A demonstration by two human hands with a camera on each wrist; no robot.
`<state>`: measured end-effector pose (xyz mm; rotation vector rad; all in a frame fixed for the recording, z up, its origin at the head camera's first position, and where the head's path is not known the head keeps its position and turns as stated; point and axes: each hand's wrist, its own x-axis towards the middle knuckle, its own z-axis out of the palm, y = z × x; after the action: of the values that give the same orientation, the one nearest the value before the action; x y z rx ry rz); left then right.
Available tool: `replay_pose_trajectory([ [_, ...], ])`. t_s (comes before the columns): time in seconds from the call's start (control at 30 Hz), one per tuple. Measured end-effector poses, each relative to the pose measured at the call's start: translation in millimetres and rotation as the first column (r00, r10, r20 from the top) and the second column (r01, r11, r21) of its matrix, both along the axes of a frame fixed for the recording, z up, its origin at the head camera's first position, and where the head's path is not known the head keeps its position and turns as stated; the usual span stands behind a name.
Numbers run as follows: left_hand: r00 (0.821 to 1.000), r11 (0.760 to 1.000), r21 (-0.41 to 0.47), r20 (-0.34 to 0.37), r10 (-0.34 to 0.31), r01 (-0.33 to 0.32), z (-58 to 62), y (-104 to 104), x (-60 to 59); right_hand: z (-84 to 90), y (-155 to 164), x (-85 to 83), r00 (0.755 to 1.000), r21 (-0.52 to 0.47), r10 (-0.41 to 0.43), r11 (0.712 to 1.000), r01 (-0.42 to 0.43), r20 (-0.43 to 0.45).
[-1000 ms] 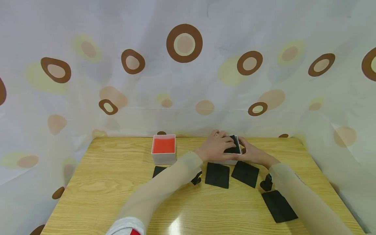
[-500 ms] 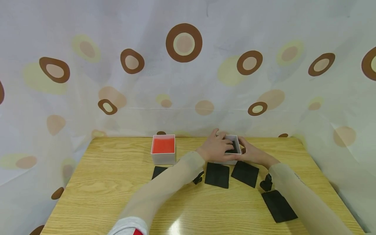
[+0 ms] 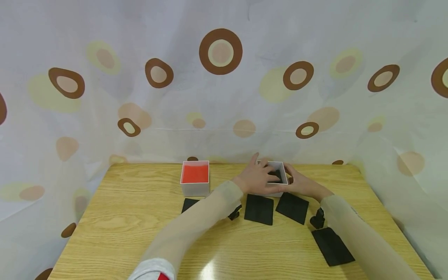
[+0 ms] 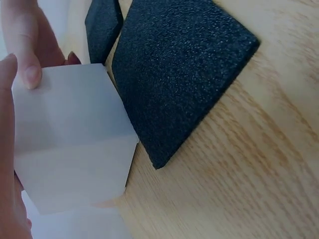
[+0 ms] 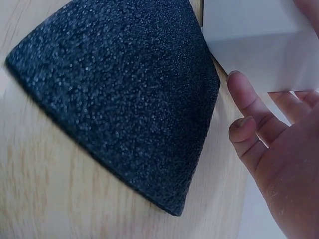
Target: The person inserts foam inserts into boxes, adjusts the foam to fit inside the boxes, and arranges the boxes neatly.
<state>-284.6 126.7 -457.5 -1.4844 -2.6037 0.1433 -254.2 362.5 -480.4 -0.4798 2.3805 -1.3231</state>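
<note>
At the back of the table stands a white open box (image 4: pixel 75 114). My left hand (image 3: pixel 255 179) reaches over its rim with fingers spread and extended down inside. A black foam piece (image 3: pixel 277 175) shows low in the box beneath those fingers, partly hidden by them. My right hand (image 3: pixel 304 185) grips the box at its right side, the thumb on the front wall in the left wrist view. Just in front of the box lie two flat black foam squares, a left one (image 3: pixel 259 210) and a right one (image 3: pixel 292 208).
A second white box (image 3: pixel 195 189) with a red piece (image 3: pixel 195 174) inside stands to the left. Another black square (image 3: pixel 332 245) lies near my right forearm, and one more black piece (image 3: pixel 189 203) is partly behind my left sleeve. A patterned cloth (image 3: pixel 220 101) hangs behind the wooden table (image 3: pixel 115 225).
The black foam piece under my left hand has gone down from near the box's rim to deeper inside. My left fingers have spread and followed it down. My right hand keeps its grip.
</note>
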Motion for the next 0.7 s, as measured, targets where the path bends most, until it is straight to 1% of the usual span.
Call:
replay_pose_trajectory([
  [0.27,0.999,1.000,0.009,0.033,-0.022,0.022,4.4,2,4.9,-0.8,2,-0.5,1.000,-0.017,0.001,1.000,-0.001,0.015],
  [0.4,0.998,1.000,0.009,0.061,-0.013,0.012,5.8,2,5.7,-1.2,2,-0.2,1.000,-0.023,0.001,1.000,-0.001,0.010],
  [0.5,0.996,1.000,0.028,0.084,-0.010,0.007,4.6,2,4.6,-1.7,2,-0.7,1.000,-0.022,0.008,1.000,-0.008,0.013],
  [0.57,0.995,0.998,0.065,0.098,-0.006,-0.001,2.5,-1,4.0,-2.7,1,-0.4,1.000,-0.020,0.013,1.000,-0.013,0.022],
  [0.6,0.994,0.995,0.097,0.111,0.001,-0.012,2.5,-3,3.9,-2.7,0,-0.3,1.000,-0.015,0.006,1.000,-0.006,0.026],
  [0.63,0.993,0.990,0.138,0.120,0.008,-0.024,2.5,-5,3.4,-2.6,0,-0.3,1.000,-0.010,0.001,1.000,-0.001,0.028],
  [0.7,0.988,0.971,0.233,0.151,0.027,-0.062,4.3,-12,3.2,-1.9,-1,-0.5,1.000,0.004,-0.010,1.000,0.010,0.029],
])
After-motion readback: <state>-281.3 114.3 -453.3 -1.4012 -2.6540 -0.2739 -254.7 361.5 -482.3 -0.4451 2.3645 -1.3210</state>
